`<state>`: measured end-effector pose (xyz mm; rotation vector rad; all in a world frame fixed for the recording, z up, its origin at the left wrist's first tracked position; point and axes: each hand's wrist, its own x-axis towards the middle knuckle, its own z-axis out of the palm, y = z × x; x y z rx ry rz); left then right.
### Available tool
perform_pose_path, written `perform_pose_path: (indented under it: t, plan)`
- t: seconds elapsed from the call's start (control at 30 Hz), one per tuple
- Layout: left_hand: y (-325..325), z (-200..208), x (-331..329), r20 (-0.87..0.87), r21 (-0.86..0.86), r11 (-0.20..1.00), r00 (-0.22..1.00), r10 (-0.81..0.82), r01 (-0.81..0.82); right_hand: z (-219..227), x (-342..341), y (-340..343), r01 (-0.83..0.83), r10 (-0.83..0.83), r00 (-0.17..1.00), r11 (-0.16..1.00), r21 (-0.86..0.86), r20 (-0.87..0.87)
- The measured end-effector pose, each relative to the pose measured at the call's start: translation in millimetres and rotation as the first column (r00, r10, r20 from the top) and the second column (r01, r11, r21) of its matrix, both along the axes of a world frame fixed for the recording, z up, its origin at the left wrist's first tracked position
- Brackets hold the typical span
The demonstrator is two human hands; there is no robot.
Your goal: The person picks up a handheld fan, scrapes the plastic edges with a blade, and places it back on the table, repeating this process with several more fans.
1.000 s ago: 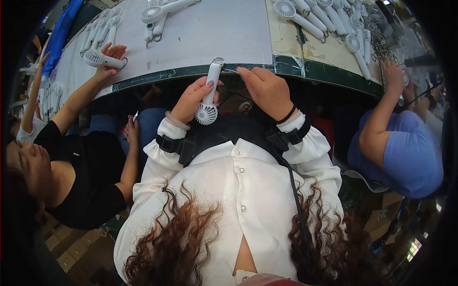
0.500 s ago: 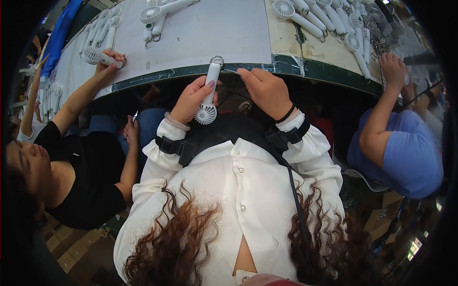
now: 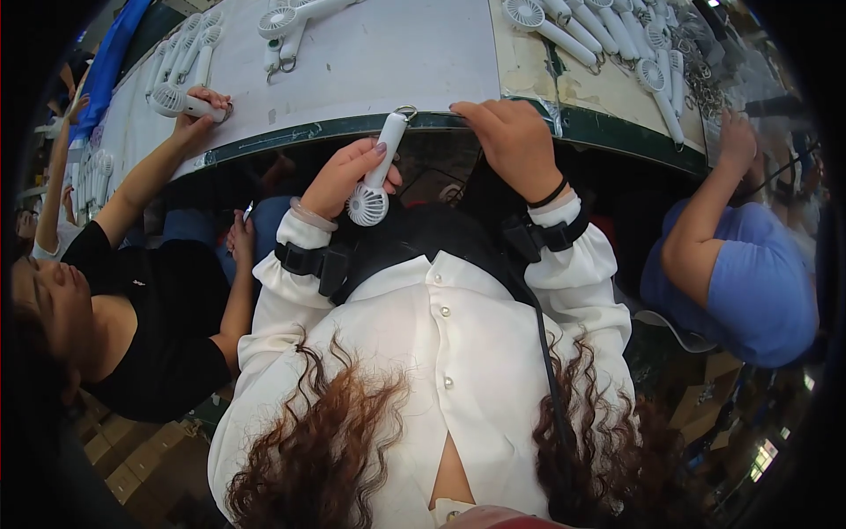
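My left hand (image 3: 355,172) is closed around a white handheld fan (image 3: 385,150), its round grille low and the handle slanting up to the right. A metal ring (image 3: 406,112) stands at the handle's upper end. My right hand (image 3: 513,145) has its fingertips pinched together at the table's front edge, to the right of the ring. From them a thin, metal-looking piece (image 3: 441,113) reaches left toward the ring. It is too fine to tell what it is or whether it touches the ring.
White-topped table (image 3: 397,62) with a dark green edge lies ahead. A pile of white fans (image 3: 608,31) sits at the back right, with more fans (image 3: 286,26) beyond my left hand. A co-worker's hand (image 3: 207,106) holds a fan at left; another person's arm (image 3: 718,189) is at right.
My right hand has moved right and slightly away from me, farther from the fan. My left hand has shifted a little left, and the fan leans more to the right at its top.
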<state>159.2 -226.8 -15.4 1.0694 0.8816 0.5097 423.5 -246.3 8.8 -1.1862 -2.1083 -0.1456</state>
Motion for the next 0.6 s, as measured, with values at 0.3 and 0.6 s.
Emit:
perform_pose_path:
  t: [0.3, 0.6]
  plan:
    - [8.5, 23.1, -6.3, -0.483, 0.398, 0.892, 0.876, 0.008, 0.212, 2.8, 4.4, 28.3, -0.171, 0.169, 0.983, 0.985, 0.027, 0.067]
    - [0.4, 30.4, 6.8, -0.486, 0.366, 0.920, 0.871, 0.063, 0.138, -2.9, 9.5, 42.9, -0.193, 0.186, 0.979, 0.977, 0.091, 0.083]
